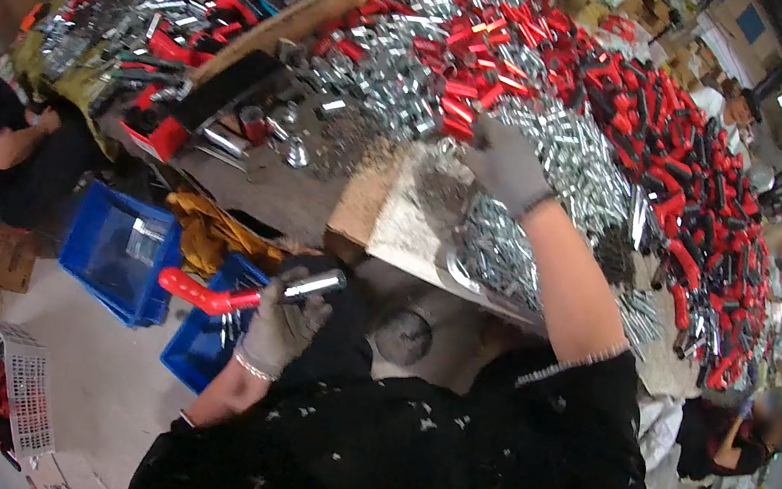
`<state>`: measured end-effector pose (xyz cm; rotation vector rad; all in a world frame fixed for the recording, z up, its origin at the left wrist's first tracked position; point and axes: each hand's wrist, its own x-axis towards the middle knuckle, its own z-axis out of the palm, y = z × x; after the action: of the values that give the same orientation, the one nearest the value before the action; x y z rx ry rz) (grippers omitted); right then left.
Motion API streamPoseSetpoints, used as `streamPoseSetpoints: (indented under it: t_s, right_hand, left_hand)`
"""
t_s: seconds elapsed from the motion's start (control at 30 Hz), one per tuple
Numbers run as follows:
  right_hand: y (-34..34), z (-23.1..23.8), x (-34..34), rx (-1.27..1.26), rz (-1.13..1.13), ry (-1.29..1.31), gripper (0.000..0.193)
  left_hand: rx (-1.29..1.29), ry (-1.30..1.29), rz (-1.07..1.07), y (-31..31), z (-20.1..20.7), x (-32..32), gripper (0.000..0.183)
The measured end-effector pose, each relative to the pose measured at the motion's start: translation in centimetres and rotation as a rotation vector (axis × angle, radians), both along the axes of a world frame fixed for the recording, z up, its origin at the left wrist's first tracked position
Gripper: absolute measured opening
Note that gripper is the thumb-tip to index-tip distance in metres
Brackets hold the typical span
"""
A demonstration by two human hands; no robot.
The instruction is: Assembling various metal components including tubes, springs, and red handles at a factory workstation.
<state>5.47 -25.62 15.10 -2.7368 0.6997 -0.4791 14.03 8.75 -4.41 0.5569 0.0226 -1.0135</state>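
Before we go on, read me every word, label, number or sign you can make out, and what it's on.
No text is readable in this view.
Red handle in the left hand: any marking is too small to read.
Cardboard box at left: any print is too blurred.
Black garment: small white motifs, apparently decoration rather than lettering.

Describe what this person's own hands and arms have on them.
The left hand and right hand wear grey fabric gloves, the left one with a pale cuff edge. Both forearms show bare skin above the gloves. The black right sleeve has whitish trim at its hem.
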Motion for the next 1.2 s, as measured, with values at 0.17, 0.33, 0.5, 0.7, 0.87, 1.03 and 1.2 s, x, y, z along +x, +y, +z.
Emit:
streamPoseSetpoints:
  t_s: [0.17, 0.33, 0.5, 0.7, 0.87, 1.03, 1.2]
  right_hand:
    - [2.6, -1.5, -3.3, 0.107, 0.048, -0.348, 0.025]
    - [1.4, -0.3, -0.9, 0.09, -0.103, -0.07, 0.025]
    - [1.8, 0.5, 5.0, 0.003, 0.061, 0.36, 0.035]
    - [2.3, -2.5, 9.5, -0.297, 0.086, 0.732, 0.039]
    - [1.0, -3.0, 8.5, -0.096, -0.006, 0.621, 0.047]
    - [-0.2, 2.0, 3.5, 0.525, 0.026, -0.054, 0.052]
    - [1.2, 1.5, -4.4, 1.17, 0.175, -0.377, 0.051]
  left_hand:
    - [-0.054, 0.015, -0.009, -0.4, 0.8, -0.5, 0.052]
    - [-0.075, 0.003, -0.049, -1.8, 1.6, -0.5, 0.051]
    - [-0.112, -0.012, -0.062, -2.1, -0.6, -1.3, 0.052]
    - [0.001, -0.075, -0.13, -0.8, -0.9, -1.6, 0.052]
    - [-0.066, -0.075, -0.108, -0.4, -2.1, -0.7, 0.052]
    - [-0.089, -0.023, -0.088, -0.2, -0.5, 0.2, 0.054]
    - [-0.062, -0.025, -0.141, -1.5, -0.3, 0.1, 0.054]
